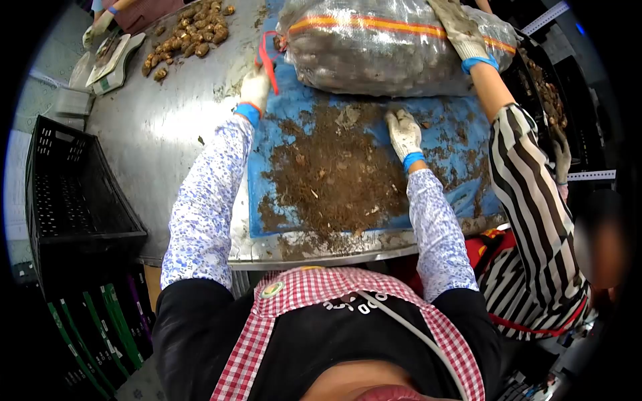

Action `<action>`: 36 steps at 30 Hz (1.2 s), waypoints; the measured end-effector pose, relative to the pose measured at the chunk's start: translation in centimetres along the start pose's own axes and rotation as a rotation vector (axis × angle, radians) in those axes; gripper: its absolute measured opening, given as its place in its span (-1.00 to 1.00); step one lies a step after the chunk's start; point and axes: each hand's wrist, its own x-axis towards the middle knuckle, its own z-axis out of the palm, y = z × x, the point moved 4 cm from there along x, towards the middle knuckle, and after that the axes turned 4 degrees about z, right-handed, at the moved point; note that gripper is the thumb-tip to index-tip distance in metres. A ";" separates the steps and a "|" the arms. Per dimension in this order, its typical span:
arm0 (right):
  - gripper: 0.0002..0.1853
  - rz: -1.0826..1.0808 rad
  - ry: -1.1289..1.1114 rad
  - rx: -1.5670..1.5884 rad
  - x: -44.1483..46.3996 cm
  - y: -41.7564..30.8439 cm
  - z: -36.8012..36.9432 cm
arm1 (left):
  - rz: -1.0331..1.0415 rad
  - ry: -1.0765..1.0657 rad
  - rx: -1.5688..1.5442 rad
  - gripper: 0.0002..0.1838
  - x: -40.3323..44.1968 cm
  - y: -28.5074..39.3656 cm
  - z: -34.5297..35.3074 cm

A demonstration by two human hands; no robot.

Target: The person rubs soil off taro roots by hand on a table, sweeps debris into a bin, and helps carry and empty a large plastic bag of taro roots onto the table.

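Note:
A large clear plastic sack [374,50] with an orange-and-yellow stripe lies across the far side of the blue sheet [257,207]. At its left end a red strip [269,63] hangs from the gathered mouth. My left hand [254,88], in a white glove with a blue wristband, is closed at this strip. My right hand [404,136], gloved the same way, is over the sheet just below the sack. Its fingers point forward and hold nothing visible. Loose brown soil [334,174] covers the sheet between my hands.
Small brown tubers [194,32] lie in a heap at the back left, near a scale [115,63]. A black crate [87,194] stands left. At right, a co-worker in striped sleeves rests a gloved hand [458,27] on the sack. Another person's hands show at upper left.

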 end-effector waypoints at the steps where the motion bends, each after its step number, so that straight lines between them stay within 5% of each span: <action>1: -0.50 -0.089 0.158 -0.020 1.1 0.3 1.3 | 0.041 0.090 0.296 -0.64 0.3 -0.7 -0.8; 3: -0.42 -0.055 0.006 -0.085 3.4 -2.0 3.9 | 0.354 0.017 0.816 -0.64 3.8 -9.4 0.2; 4: -0.36 0.065 -0.314 -0.042 3.3 -4.5 3.8 | 0.338 -0.140 0.831 -0.58 2.6 -9.2 1.8; 6: -0.25 0.090 -0.536 -0.086 3.1 -5.9 6.1 | 0.243 -0.231 1.013 -0.45 -2.1 -6.4 4.9; 8: -0.25 -0.135 -0.377 -0.121 -0.1 -6.6 6.3 | 0.378 -0.353 0.952 -0.42 -6.8 -5.1 7.7; 11: -0.37 -0.380 -0.554 -0.208 -7.5 -9.9 2.5 | 0.515 -0.542 0.752 -0.44 -13.1 -5.7 9.8; 14: -0.51 -0.310 -0.747 0.206 -11.3 -8.0 0.8 | 0.388 -0.746 0.473 -0.47 -17.8 -4.3 7.4; 15: -0.55 -0.185 -0.752 0.247 -11.9 -5.2 -0.1 | 0.251 -0.860 0.283 -0.46 -18.5 -3.7 6.3; 16: -0.59 -0.059 -0.747 0.290 -12.5 -3.2 -1.6 | 0.325 -0.827 0.334 -0.43 -18.9 -2.5 4.8; 19: -0.43 0.296 -0.264 0.296 -13.9 3.5 -9.7 | 0.365 -0.638 0.611 -0.34 -18.3 -2.2 1.2; 22: -0.28 0.307 -0.128 0.480 -17.7 12.4 -3.4 | 0.241 -0.543 0.766 -0.29 -20.4 -5.6 0.2; 24: -0.23 0.362 -0.045 0.712 -19.7 7.0 -1.3 | 0.219 -0.476 0.719 -0.30 -22.2 -5.1 3.8; 26: -0.16 0.302 0.041 0.370 -20.0 -1.3 -1.8 | 0.264 -0.402 0.688 -0.32 -23.3 -5.8 8.2; 28: -0.13 0.448 0.061 0.478 -20.2 -6.3 -0.3 | 0.268 -0.345 0.579 -0.38 -24.0 -5.0 12.3; 30: -0.33 0.257 0.060 0.187 -19.3 -7.0 3.9 | 0.369 -0.260 0.438 -0.49 -23.6 -7.1 14.1; 33: -0.51 0.497 0.050 0.708 -19.0 -9.6 0.2 | 0.122 -0.293 0.075 -0.52 -23.5 -3.5 13.4; 34: -0.61 0.544 0.181 1.140 -19.0 -10.0 0.8 | 0.034 -0.331 -0.053 -0.52 -23.3 -2.5 13.3; 36: -0.71 0.396 0.344 1.237 -18.7 -9.9 2.0 | -0.078 -0.406 -0.262 -0.54 -23.0 -0.7 13.0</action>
